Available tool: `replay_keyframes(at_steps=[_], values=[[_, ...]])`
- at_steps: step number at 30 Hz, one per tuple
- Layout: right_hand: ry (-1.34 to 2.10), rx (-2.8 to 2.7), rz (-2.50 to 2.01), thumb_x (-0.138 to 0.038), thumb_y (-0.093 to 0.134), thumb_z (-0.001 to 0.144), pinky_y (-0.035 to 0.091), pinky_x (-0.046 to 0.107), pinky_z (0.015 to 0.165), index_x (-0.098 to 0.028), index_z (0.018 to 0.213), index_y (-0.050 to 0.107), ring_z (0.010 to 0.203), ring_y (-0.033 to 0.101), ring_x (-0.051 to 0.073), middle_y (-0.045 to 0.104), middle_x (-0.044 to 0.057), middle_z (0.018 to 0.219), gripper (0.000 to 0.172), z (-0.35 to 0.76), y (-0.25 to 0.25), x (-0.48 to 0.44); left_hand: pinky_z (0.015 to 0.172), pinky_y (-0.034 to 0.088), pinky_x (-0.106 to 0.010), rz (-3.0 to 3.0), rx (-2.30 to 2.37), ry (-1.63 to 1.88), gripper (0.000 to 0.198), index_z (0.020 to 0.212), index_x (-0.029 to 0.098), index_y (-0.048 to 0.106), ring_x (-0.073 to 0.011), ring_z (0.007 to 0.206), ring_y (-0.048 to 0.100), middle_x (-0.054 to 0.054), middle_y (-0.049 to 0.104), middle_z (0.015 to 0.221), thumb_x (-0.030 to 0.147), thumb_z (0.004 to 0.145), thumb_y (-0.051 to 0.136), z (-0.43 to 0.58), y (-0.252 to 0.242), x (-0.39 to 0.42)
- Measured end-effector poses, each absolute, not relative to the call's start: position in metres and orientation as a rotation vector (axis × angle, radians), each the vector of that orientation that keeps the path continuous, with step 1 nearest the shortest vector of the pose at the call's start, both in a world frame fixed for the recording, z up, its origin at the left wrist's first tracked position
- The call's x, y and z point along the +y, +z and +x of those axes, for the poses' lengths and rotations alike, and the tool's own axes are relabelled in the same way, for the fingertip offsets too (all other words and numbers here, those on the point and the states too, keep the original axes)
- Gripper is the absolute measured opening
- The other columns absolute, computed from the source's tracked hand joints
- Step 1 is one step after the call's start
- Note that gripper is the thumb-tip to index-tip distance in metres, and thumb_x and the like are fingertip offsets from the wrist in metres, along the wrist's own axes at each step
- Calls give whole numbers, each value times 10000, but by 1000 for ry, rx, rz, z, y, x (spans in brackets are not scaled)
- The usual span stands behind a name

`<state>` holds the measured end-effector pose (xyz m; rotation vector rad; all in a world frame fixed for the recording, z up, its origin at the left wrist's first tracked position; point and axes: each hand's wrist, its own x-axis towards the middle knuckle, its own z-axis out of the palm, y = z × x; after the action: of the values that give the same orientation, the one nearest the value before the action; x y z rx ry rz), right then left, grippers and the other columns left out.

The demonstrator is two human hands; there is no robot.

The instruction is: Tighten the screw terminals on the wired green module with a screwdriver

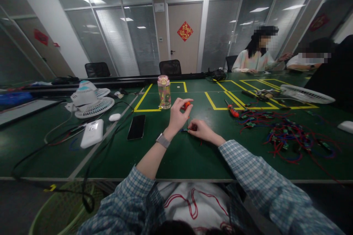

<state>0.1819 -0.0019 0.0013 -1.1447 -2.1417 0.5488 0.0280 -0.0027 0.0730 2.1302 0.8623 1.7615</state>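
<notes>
My left hand [178,114] is raised over the green table [176,154], fingers closed round the orange handle of a small screwdriver [186,105] that points down. Its tip meets a small dark circuit module [185,130] lying on the table. My right hand [201,130] lies low beside it, fingers pinched on that module, with a red wire trailing under the palm. A watch sits on my left wrist.
A black phone [136,127], a white power bank [92,133], a mouse [114,117], a pink-capped bottle [164,92] and white fans [91,101] lie to the left. A second orange screwdriver [232,110] and a tangle of red and blue wired modules [284,136] lie right. Two people sit at the far right.
</notes>
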Motion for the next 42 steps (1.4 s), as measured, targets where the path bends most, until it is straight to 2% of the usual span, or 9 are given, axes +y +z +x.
replay_keyframes(at_steps=[3,8,11,19,22,25,28,38,42], values=[[573,-2131,-1132,-147,680,726,436,247,612,-149,747,639,635,551,131,626,20,729,47,182,2,-2,650,511,-209,2107,887,1786,137,983,211,692,-127,785,566,-13,538,862,228,849,669,28,72,-3],[604,-2123,-1134,-168,682,735,437,244,607,-152,766,646,633,549,129,630,14,715,50,183,2,-1,736,514,-239,2114,839,1729,229,1110,214,651,-152,936,603,-52,617,1023,242,970,472,28,72,-7],[608,-2113,-1152,-173,682,736,443,246,610,-152,776,649,637,558,130,638,15,723,56,183,1,-1,760,511,-260,2100,856,1784,252,1139,206,631,-150,915,618,-56,644,1023,223,983,433,28,70,-7],[621,-2132,-1143,-182,687,740,441,247,603,-151,784,657,630,564,131,644,17,716,62,184,0,1,711,482,-251,2114,975,1956,79,934,204,682,-131,768,562,-17,572,857,246,881,640,29,68,-6],[628,-2135,-1137,-187,687,742,442,245,604,-153,786,658,634,564,130,649,17,719,63,184,0,2,740,494,-255,2088,942,1893,157,1023,216,675,-142,844,590,-35,598,933,275,934,559,28,68,-5],[641,-2131,-1140,-184,684,741,440,243,603,-154,786,659,630,561,128,652,15,716,60,184,0,2,858,499,-295,2076,892,1826,269,1154,219,636,-153,961,617,-55,637,1055,245,991,424,26,67,-3],[655,-2124,-1131,-184,683,741,438,243,598,-153,787,660,613,556,125,648,10,702,60,184,0,2,877,508,-309,2043,847,1794,293,1210,213,603,-158,988,641,-68,651,1132,232,993,406,26,66,0],[662,-2139,-1125,-205,687,754,441,246,602,-153,786,661,621,564,128,646,11,701,67,185,1,1,702,474,-243,2031,988,1939,122,958,208,683,-136,791,560,-21,584,892,240,841,690,28,68,-3],[671,-2139,-1129,-190,687,749,443,243,599,-152,790,660,615,564,126,646,9,694,62,185,3,0,750,471,-261,2044,981,1862,206,1093,216,659,-143,834,561,-30,568,914,262,953,514,26,69,-4]])
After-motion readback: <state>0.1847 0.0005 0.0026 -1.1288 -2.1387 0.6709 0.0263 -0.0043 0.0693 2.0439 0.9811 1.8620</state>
